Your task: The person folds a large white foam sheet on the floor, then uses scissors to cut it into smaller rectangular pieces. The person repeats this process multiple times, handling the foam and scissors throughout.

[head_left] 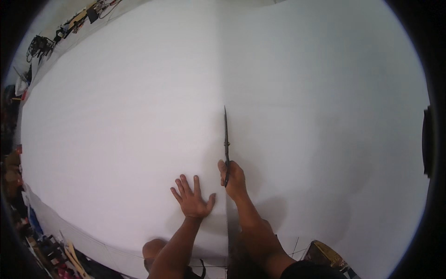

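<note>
A large white sheet (121,116) spreads across most of the head view. Dark scissors (226,135) point away from me along the line where the brighter left part meets the greyer right part. My right hand (235,179) is closed round their handles. From here the blades look nearly edge-on, so how far apart they are is hard to see. To the left, my left hand (193,201) lies flat on the sheet with its fingers spread, holding nothing. Below my right hand, a dark gap runs down that same line toward me.
Various tools and odds and ends (51,255) crowd the left edge. Coiled black cables (39,46) sit at the far left. A brownish-yellow object (323,255) lies on floor tiles at the lower right. Something dark (427,142) stands at the right rim.
</note>
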Action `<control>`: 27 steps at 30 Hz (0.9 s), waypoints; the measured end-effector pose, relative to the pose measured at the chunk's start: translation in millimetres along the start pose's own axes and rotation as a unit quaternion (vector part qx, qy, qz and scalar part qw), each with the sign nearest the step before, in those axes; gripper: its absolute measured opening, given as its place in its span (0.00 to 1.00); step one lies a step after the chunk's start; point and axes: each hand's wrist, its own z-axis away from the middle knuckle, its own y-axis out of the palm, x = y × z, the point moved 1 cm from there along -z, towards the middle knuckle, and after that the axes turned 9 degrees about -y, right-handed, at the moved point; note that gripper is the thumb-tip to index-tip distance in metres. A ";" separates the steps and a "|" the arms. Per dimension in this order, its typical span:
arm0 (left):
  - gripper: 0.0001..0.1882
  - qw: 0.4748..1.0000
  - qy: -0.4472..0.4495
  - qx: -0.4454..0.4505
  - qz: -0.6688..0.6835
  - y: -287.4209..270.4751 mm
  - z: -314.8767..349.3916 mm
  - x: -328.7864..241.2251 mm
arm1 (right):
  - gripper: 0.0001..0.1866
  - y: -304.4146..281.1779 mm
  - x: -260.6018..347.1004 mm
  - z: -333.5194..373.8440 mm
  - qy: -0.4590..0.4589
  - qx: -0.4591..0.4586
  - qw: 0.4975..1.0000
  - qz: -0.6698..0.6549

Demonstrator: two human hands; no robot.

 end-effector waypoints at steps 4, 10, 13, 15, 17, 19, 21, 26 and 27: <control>0.45 0.999 -0.011 0.035 -0.022 19.2 21.1 1.1 | 0.25 -11.1 4.7 -12.4 -0.014 0.005 0.999 0.051; 0.44 0.999 0.001 0.041 -0.026 9.0 13.0 -0.2 | 0.29 1.9 56.5 -129.4 -0.009 -0.019 0.998 0.057; 0.41 1.000 -0.010 0.007 0.006 -7.5 2.8 -13.7 | 0.30 2.3 64.3 -159.9 -0.014 -0.018 0.997 0.077; 0.36 0.999 -0.045 -0.012 0.013 -18.4 -24.2 -22.1 | 0.31 -0.7 56.1 -154.2 0.002 -0.005 0.996 0.084; 0.32 0.986 0.001 -0.150 0.073 -36.0 -116.7 -40.9 | 0.31 -4.1 56.2 -147.2 0.001 -0.018 0.997 0.073; 0.27 0.971 0.001 -0.201 0.125 -60.8 -220.2 -67.6 | 0.31 1.2 61.9 -146.5 -0.002 -0.015 0.998 0.068; 0.31 0.985 -0.026 -0.173 0.004 -63.0 -291.4 -76.3 | 0.31 8.9 63.3 -146.1 0.009 -0.005 0.997 0.073; 0.35 0.991 -0.030 -0.124 -0.041 -21.9 -308.2 -78.4 | 0.30 2.3 58.6 -140.2 0.016 -0.035 0.994 0.104; 0.35 0.992 -0.028 -0.117 -0.037 -22.9 -307.2 -80.8 | 0.29 1.4 57.9 -141.5 0.022 -0.042 0.994 0.099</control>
